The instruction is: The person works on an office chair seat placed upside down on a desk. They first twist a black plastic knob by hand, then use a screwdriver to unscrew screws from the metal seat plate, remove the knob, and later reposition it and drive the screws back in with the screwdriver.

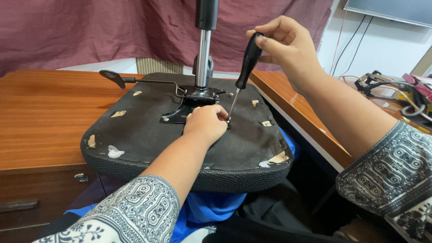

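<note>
Screwdriver, black handle, in R hand grip, tilted.

I see the black-handled screwdriver tilted, its thin shaft tip down at the black metal plate on the upturned black seat, which lies underside up across the desk edge.
</note>
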